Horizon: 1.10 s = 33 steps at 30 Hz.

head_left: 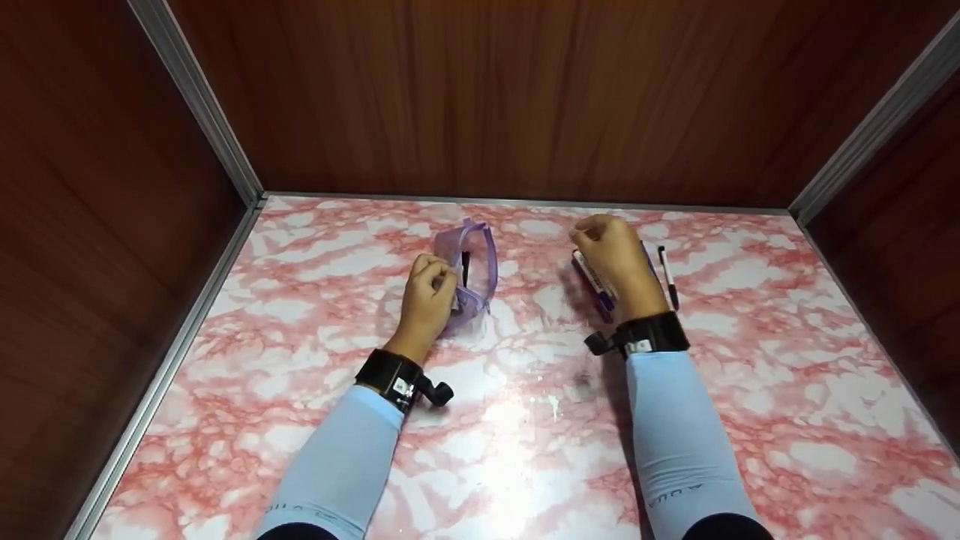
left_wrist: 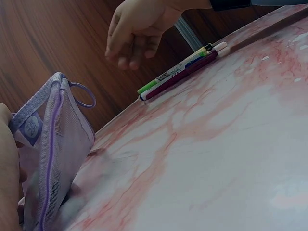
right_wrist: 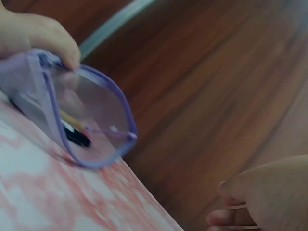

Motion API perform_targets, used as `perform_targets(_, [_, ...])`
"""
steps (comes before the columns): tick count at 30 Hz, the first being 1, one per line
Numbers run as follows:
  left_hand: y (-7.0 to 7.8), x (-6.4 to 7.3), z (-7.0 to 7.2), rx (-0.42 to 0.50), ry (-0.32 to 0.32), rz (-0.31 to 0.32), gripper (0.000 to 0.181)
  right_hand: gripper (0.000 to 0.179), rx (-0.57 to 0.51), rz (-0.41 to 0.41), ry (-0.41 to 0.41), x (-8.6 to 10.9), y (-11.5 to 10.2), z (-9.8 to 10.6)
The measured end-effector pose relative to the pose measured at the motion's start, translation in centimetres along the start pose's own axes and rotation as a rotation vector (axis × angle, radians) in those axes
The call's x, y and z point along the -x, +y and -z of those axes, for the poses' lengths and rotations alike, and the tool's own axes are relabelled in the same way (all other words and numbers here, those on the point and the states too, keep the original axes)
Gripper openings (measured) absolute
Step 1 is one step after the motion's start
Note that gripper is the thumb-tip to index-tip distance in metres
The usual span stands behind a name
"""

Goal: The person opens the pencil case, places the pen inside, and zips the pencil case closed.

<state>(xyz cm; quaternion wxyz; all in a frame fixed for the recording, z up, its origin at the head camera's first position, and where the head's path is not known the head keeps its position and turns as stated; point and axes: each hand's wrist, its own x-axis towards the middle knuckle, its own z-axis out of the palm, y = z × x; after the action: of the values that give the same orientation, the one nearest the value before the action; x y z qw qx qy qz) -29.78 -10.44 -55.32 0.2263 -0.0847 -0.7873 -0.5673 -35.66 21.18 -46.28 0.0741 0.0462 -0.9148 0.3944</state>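
Pinching a purple pouch [left_wrist: 65, 139] with left hand [head_left: 427, 296], right hand [head_left: 615, 251] raised near markers [head_left: 592, 279], its grip loosely curled.

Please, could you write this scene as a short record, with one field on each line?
Left hand: grips the purple mesh zip pouch
Pouch: unzipped, opening toward the right hand
Pouch contents: slim dark item and yellow item; exact kinds unclear
Right hand: raised, nothing visible in it
Nearby: green-ended marker beside dark purple pen
Apart: white marker with black ends
Surface: red-and-white marbled tabletop
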Motion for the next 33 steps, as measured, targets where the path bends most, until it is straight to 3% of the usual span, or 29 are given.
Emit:
perform_targets(12, [-0.1, 0.1, 0.2, 0.013, -0.018, 0.023, 0.017, 0.042, 0.177, -0.103, 0.041, 0.1, 5.2, 4.0])
perform_targets(21, [-0.3, 0.1, 0.1, 0.012, -0.014, 0.014, 0.017, 0.045, 0.167, -0.223, 0.121, 1.0, 9.1, 6.8])
perform_targets(27, [-0.3, 0.1, 0.1, 0.013, -0.011, 0.015, 0.016, 0.048, 0.161, -0.316, 0.196, 1.7, 10.8, 7.5])
perform_targets(33, [-0.1, 0.1, 0.1, 0.008, -0.006, -0.001, 0.018, 0.057, 0.102, -0.382, 0.168, 2.5, 12.2, 7.7])
